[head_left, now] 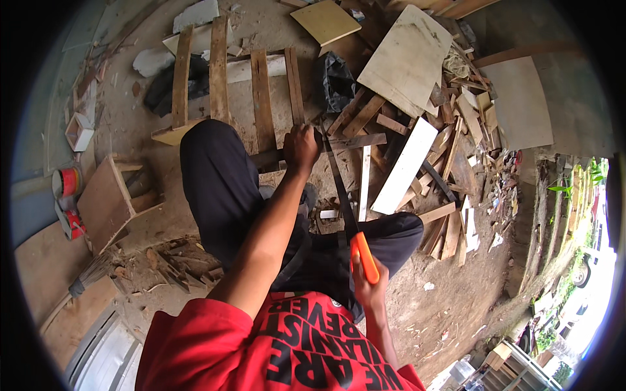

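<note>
My right hand (370,279) is wrapped round the orange handle of a hand saw (343,186). The dark blade slants forward and left, its far end beside my left hand (302,148). That left hand is closed on a narrow dark wooden strip (358,141), which runs crosswise under the blade and shows on both sides of my fist. My fingers partly hide where the strip and blade meet. Just beyond my left fist ends a long wooden slat (295,85). My bent knees (215,163) lie on either side of the work.
More slats (262,98) lie ahead on the left. A heap of wood offcuts (450,169) fills the right, with a pale panel (405,62) and a white board (405,166). A black bag (338,81) sits ahead. A wooden box (114,202) stands left.
</note>
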### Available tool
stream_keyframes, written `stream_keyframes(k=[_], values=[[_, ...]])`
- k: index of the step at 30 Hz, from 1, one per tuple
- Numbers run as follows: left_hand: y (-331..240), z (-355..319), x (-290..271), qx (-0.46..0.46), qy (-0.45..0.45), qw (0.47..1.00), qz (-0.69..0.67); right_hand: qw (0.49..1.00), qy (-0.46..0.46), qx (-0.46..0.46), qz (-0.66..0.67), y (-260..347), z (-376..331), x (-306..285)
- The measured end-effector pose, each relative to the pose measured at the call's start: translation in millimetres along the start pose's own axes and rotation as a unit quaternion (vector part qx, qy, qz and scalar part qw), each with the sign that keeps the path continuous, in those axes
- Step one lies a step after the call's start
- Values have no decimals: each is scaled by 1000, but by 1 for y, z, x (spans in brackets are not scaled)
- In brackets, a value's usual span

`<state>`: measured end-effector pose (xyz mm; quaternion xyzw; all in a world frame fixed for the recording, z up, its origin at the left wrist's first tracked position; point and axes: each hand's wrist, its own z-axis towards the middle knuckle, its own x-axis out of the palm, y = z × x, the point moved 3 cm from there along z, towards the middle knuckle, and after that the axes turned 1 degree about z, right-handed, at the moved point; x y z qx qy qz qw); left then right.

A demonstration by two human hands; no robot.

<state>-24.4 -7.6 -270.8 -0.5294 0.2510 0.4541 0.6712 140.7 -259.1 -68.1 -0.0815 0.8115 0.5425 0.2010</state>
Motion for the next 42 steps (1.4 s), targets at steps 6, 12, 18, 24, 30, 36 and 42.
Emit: stream_keyframes(k=[6, 12, 18, 24, 30, 36, 42], values=[[-5, 15, -2, -7, 29, 999, -16, 996, -29, -82, 7, 2, 92, 52], [-5, 14, -8, -27, 44, 998, -20, 997, -1, -65, 28, -17, 72, 37], [-3, 6, -3, -22, 59, 998, -2, 999, 18, -48, -14, -40, 0, 6], [-7, 12, -9, -26, 58, 997, -45, 994, -31, -95, 32, -40, 117, 62], [-4, -3, -11, -3, 52, 997, -50, 994, -36, -90, 60, -29, 101, 62], [9, -15, -1, -19, 61, 998, -15, 994, -28, -97, 47, -39, 103, 60], [35, -6, 11, -115, 222, 968, 33, 999, -5, -37, 13, -35, 100, 61]])
